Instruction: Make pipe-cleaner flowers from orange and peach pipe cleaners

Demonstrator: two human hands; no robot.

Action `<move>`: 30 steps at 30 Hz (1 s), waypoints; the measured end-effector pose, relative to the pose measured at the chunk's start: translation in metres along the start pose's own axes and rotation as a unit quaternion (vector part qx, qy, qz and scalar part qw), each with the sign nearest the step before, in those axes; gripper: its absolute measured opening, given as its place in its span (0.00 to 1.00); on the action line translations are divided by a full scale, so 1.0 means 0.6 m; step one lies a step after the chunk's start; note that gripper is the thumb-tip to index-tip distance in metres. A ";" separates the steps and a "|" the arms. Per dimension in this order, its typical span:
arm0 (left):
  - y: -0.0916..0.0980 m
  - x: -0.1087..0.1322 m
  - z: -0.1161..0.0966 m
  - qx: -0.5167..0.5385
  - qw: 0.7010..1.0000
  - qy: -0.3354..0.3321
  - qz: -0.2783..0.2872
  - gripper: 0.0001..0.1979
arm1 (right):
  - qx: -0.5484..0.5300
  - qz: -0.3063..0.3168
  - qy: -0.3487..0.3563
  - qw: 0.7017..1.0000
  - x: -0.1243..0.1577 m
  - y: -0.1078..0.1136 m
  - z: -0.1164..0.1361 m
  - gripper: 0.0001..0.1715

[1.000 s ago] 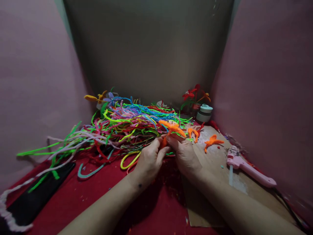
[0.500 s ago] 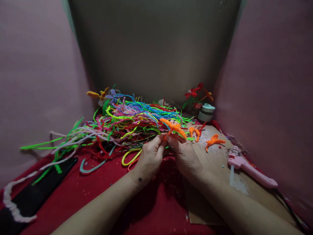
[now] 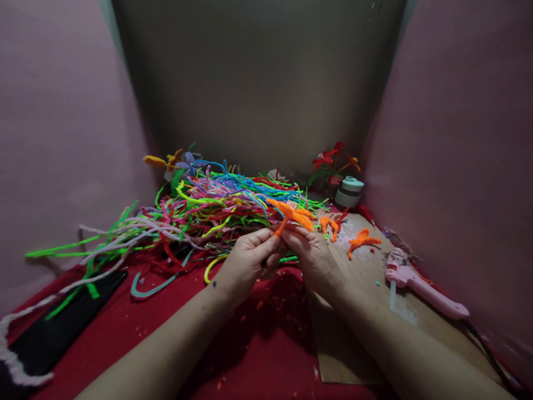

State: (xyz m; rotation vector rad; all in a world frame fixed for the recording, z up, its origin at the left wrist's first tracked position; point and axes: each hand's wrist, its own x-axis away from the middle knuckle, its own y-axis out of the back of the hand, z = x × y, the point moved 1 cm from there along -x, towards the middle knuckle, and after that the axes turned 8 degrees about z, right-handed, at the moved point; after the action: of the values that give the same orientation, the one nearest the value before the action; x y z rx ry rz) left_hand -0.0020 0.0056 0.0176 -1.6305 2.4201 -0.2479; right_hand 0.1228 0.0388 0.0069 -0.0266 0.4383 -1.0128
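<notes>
The light is dim. A dark grey far wall [image 3: 258, 83] stands between a pinkish left wall [image 3: 62, 111] and right wall [image 3: 458, 122]; the red surface [image 3: 266, 344] may be a cloth.

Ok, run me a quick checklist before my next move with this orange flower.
1. Orange flower gripped: ok, left hand and right hand both at its stem.
2. Pink glue gun set down: ok, at right, in neither hand.
3. Pink glue gun hot: cannot tell.
4. Red cloth free of scraps: not ok, orange bits lie on it.
5. Yellow strand clear of left hand: cannot tell, partly hidden.
</notes>
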 end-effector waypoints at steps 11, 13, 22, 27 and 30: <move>0.009 0.002 0.005 0.126 0.988 0.023 0.083 0.11 | -0.047 0.026 0.012 0.999 -0.002 0.003 -0.011 0.09; 0.014 0.001 0.009 0.155 0.982 0.034 0.100 0.10 | -0.064 0.032 -0.004 0.997 -0.001 0.004 -0.018 0.10; 0.016 0.000 0.005 0.124 0.986 0.037 0.109 0.12 | -0.149 -0.005 -0.024 0.989 0.001 -0.003 -0.018 0.06; 0.028 -0.008 0.007 0.014 0.997 0.040 0.061 0.18 | -0.191 0.012 -0.075 0.979 -0.002 -0.001 -0.021 0.12; 0.029 -0.010 0.006 -0.047 0.998 0.033 0.016 0.20 | -0.184 -0.014 -0.074 0.980 -0.004 0.002 -0.022 0.11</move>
State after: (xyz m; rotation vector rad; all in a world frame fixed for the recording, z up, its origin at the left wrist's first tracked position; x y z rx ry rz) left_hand -0.0147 0.0177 0.0103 -1.6460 2.5406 -0.1877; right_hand 0.1177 0.0437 -0.0047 -0.4387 0.4843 -0.9395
